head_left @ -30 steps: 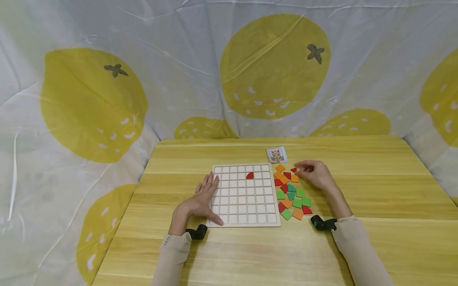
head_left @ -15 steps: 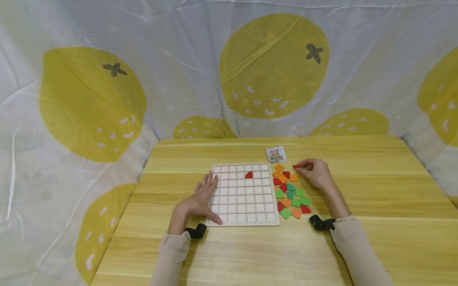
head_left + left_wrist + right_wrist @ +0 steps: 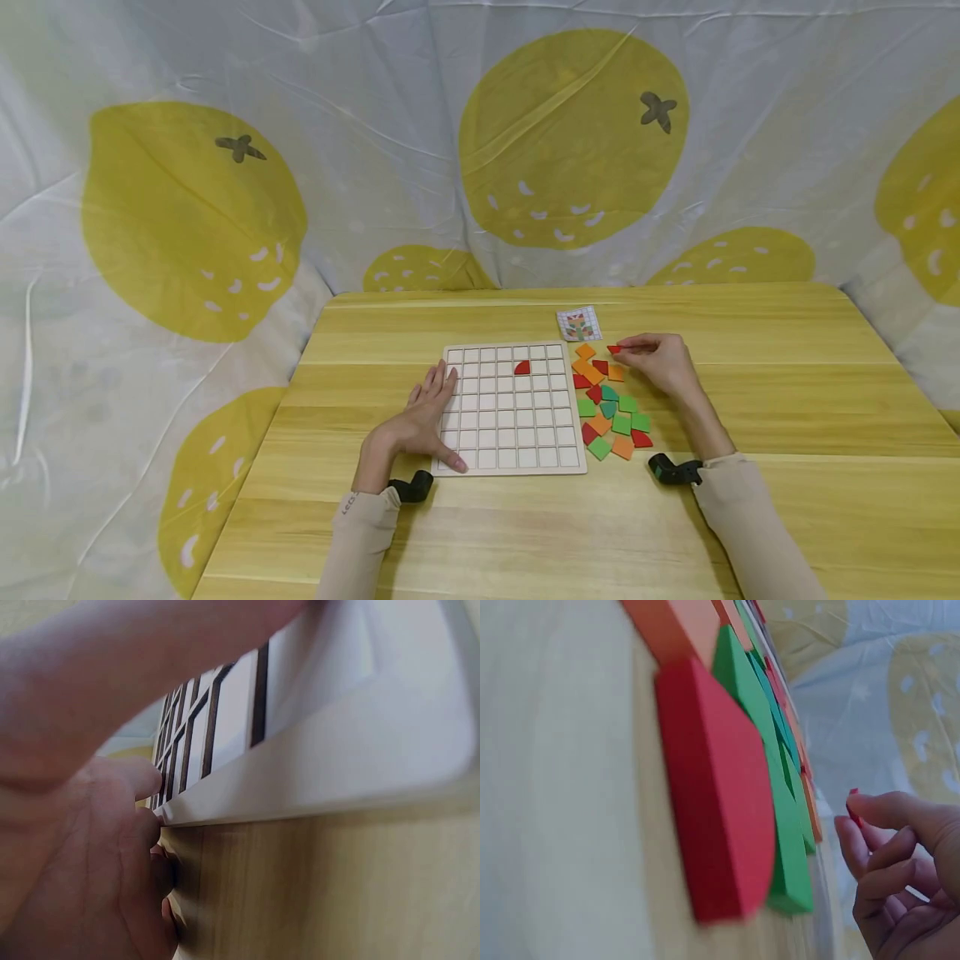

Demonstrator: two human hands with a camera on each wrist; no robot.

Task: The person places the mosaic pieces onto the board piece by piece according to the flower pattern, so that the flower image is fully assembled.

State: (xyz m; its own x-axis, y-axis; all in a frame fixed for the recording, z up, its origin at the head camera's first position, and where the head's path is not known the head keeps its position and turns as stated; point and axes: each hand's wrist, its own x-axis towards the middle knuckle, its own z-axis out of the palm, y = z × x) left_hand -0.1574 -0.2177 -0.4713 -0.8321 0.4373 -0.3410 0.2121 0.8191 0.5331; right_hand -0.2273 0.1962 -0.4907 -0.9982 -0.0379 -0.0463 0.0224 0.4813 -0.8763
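Note:
My left hand (image 3: 417, 422) rests along the left edge of a white grid board (image 3: 487, 414), fingers spread and straight, thumb at the near left corner. In the left wrist view the fingers touch the board's rim (image 3: 315, 780). One red quarter-round tile (image 3: 522, 367) sits in a cell of the board's second row. My right hand (image 3: 660, 364) pinches a small red tile (image 3: 614, 350) between thumb and fingers, beyond the loose tiles; the right wrist view shows this red tile (image 3: 854, 808) at the fingertips, partly hidden.
Right of the board lie several loose tiles: orange squares (image 3: 622, 447), green squares (image 3: 621, 424), teal pieces (image 3: 608, 409) and red pieces (image 3: 641, 438). A small printed pattern card (image 3: 580, 323) lies behind them. A lemon-print cloth (image 3: 420, 150) hangs behind the wooden table (image 3: 525, 542).
My right hand has lifted the red tile from the far end of the loose pieces and now turns it slightly leftward. The left hand stays on the board.

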